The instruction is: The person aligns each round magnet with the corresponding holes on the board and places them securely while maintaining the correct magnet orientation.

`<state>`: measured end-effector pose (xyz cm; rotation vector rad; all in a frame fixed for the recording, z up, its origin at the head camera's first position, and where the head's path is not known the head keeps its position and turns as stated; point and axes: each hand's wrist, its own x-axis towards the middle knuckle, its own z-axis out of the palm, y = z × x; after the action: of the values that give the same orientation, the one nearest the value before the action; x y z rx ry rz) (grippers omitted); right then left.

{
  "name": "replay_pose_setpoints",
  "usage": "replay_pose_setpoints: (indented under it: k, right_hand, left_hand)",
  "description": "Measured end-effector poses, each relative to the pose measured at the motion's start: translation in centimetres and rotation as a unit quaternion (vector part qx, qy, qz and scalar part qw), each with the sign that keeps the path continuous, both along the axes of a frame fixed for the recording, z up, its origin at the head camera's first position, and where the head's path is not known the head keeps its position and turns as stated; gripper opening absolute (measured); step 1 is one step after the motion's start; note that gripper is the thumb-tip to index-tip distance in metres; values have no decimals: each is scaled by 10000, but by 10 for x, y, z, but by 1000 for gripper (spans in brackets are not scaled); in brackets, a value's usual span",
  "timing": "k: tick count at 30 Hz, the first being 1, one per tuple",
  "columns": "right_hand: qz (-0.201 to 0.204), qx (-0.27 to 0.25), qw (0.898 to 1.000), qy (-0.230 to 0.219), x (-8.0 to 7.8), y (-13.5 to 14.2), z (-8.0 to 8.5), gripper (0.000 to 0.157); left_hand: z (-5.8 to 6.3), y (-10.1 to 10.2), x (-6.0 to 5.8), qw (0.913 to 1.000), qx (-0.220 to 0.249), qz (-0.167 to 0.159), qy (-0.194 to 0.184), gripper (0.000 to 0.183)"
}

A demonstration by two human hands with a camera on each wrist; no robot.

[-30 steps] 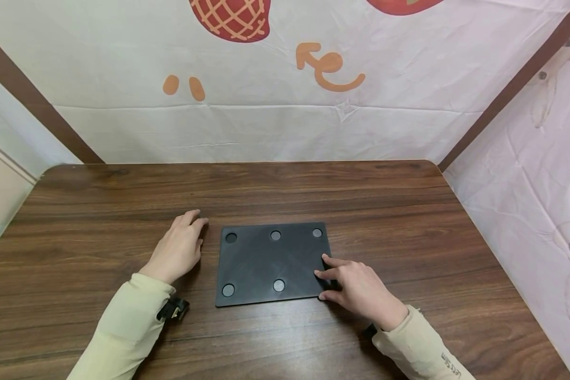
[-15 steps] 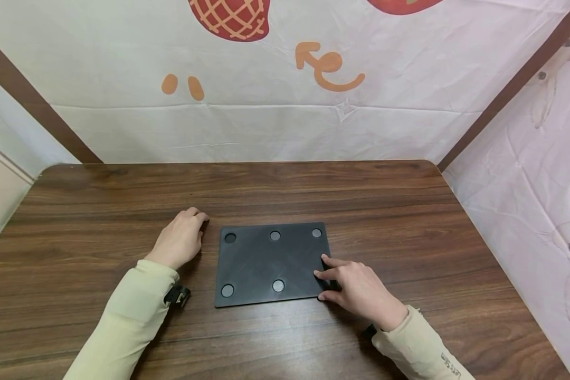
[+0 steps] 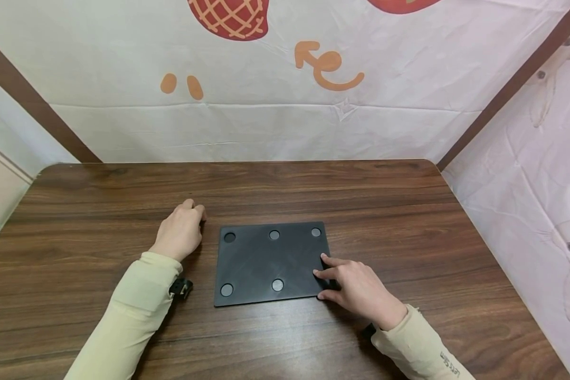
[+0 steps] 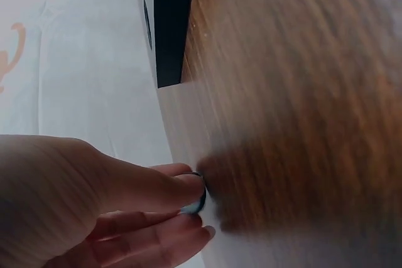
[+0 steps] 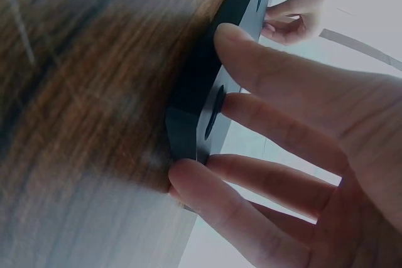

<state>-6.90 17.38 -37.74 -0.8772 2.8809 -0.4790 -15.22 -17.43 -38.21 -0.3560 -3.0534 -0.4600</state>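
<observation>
A flat black rectangular plate [image 3: 266, 261] with round recesses lies on the table. Pale discs show in several recesses; the far left recess [image 3: 229, 237] looks dark. Off the plate's far left corner, my left hand [image 3: 179, 229] pinches a small round disc [image 4: 196, 204] between thumb and fingers, close above the tabletop; the head view hides this disc. My right hand [image 3: 356, 287] spreads over the near right corner of the plate. Its thumb touches the front edge, and other fingertips rest on the top and right end, partly covering a recess [image 5: 215, 112].
The brown wood-grain table [image 3: 385, 206] surrounds the plate on all sides. A white printed curtain [image 3: 266, 126] hangs along its far edge. Small black devices [image 3: 181, 288] sit at the wrists.
My left hand has moved slightly away toward the far side of the table, and its fingers have curled in more. The right hand and the plate have stayed put.
</observation>
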Motion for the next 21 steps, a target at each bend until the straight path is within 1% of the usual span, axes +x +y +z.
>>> replay_pose_setpoints:
  k: [4,9,16,21]
  right_hand:
    - [1,2,10000,24,0,0,0,40]
    - [4,-25,10000,23,0,0,0,39]
    - [-5,-1,10000,15,0,0,0,39]
    - [-2,12,10000,31,0,0,-1,39]
  left_hand:
    - [0,0,2,9999,80,118,-55,18]
    - [0,1,4,9998,30,128,-145,18]
    - [-1,3,6,9999,-72,71,-15,18]
    - [0,6,8,9999,61,-3,98,13]
